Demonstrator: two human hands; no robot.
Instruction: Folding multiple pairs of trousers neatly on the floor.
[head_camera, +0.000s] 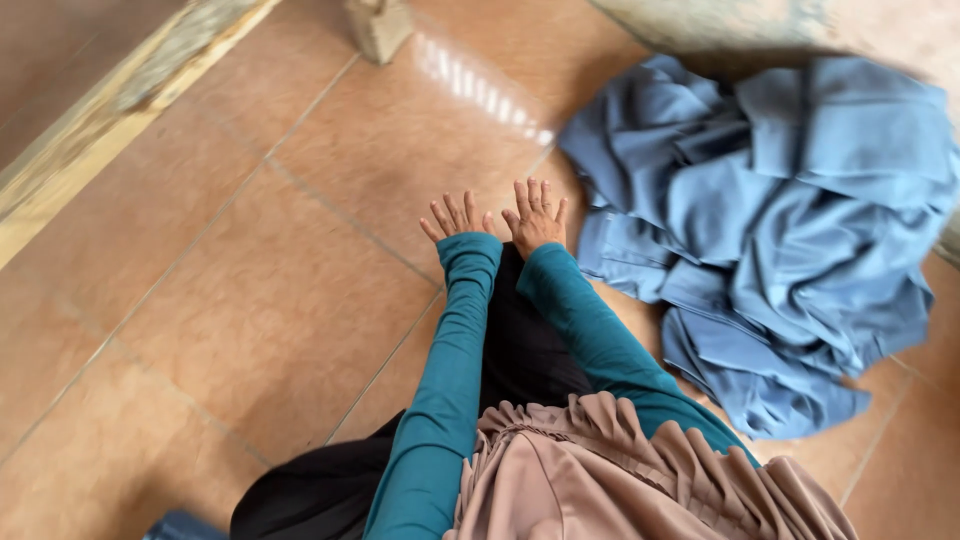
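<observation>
My left hand (457, 216) and my right hand (536, 214) are stretched out side by side over the tiled floor (250, 300), fingers spread, holding nothing. Both arms wear teal sleeves. A crumpled pile of blue-grey cloth (770, 220) lies on the floor just to the right of my right hand, a short gap apart from it. Black fabric (520, 340) lies under and between my forearms.
A tan ruffled garment (620, 470) fills the bottom of the view. A pale wooden beam (110, 110) runs along the upper left. A small block-like object (378, 25) stands at the top centre. A wall base (750, 25) borders the cloth pile.
</observation>
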